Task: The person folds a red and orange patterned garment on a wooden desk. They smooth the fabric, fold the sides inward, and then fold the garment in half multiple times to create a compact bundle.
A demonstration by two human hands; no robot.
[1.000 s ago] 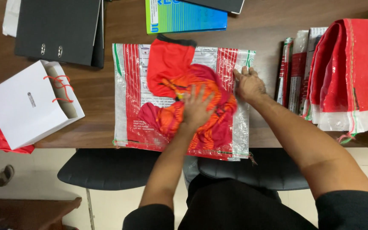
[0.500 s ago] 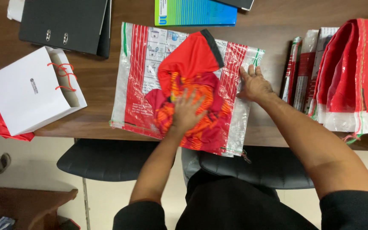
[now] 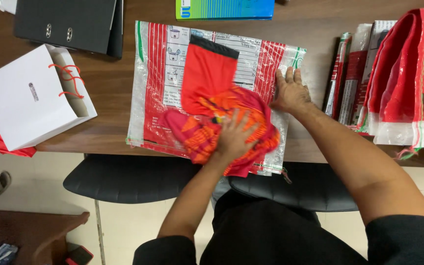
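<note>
A red and orange garment (image 3: 212, 103) with a black-edged sleeve lies crumpled on a flat red-striped clear plastic sack (image 3: 158, 73) on the brown desk. My left hand (image 3: 235, 137) presses on the bunched orange part near the desk's front edge, fingers spread. My right hand (image 3: 290, 92) lies flat on the sack's right edge, fingers apart, pinning it to the desk.
A white paper bag (image 3: 25, 98) with red cord handles lies at the left, red cloth under it. Black binders (image 3: 65, 24) and a green-blue book (image 3: 224, 9) sit at the back. Folded red-and-clear sacks (image 3: 398, 78) are stacked at the right. Black chair seats (image 3: 128, 179) stand below the desk edge.
My left hand has slid toward the front edge, dragging the garment down and bunching it. The red sleeve now lies straight. My right hand stays on the sack's right edge.
</note>
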